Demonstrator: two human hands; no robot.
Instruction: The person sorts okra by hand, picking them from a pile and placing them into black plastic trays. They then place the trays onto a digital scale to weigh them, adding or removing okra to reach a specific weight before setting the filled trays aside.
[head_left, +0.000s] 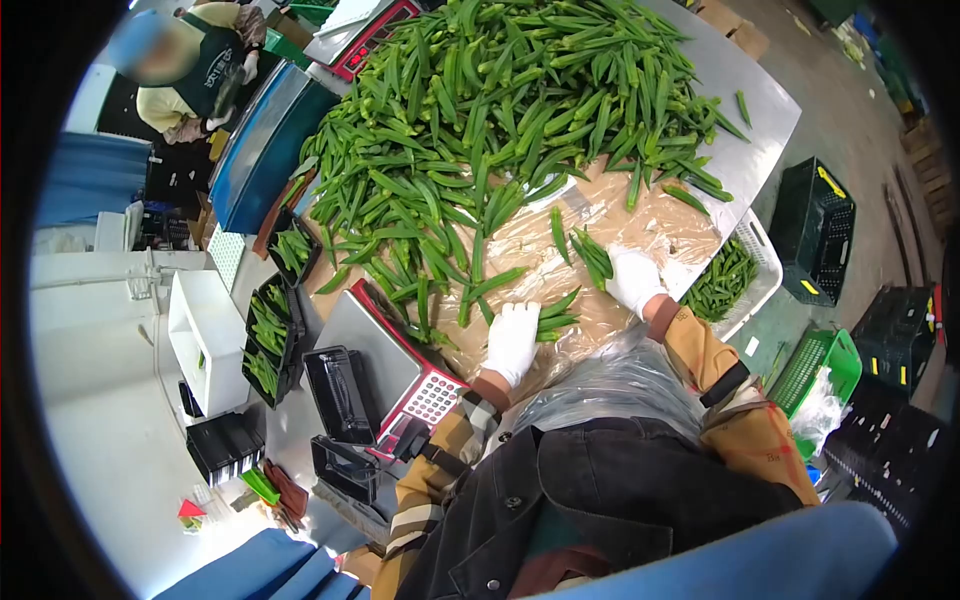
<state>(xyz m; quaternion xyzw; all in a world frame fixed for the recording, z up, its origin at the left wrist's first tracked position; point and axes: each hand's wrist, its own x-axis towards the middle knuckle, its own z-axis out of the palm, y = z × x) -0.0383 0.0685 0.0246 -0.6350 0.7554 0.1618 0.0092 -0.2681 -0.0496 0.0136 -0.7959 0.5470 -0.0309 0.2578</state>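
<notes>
My left hand (513,342), in a white glove, is closed around a few okra pods (558,317) whose ends stick out to its right. Also gloved in white, my right hand (634,281) grips a small bunch of okra (590,255) pointing up and left. Both hands are low over the brown, plastic-covered tabletop (660,235). A large heap of okra (500,100) spreads beyond them. One loose pod (558,232) lies just left of the right hand's bunch. To the left of my left hand stands a red and silver scale (375,345) carrying a black tray (340,392).
Black trays of okra (268,338) sit at the left. A white crate of okra (762,262) is by the right table edge, near a dark crate (812,230) and a green basket (825,360). Another person (205,75) works at the upper left, near a second scale (375,40).
</notes>
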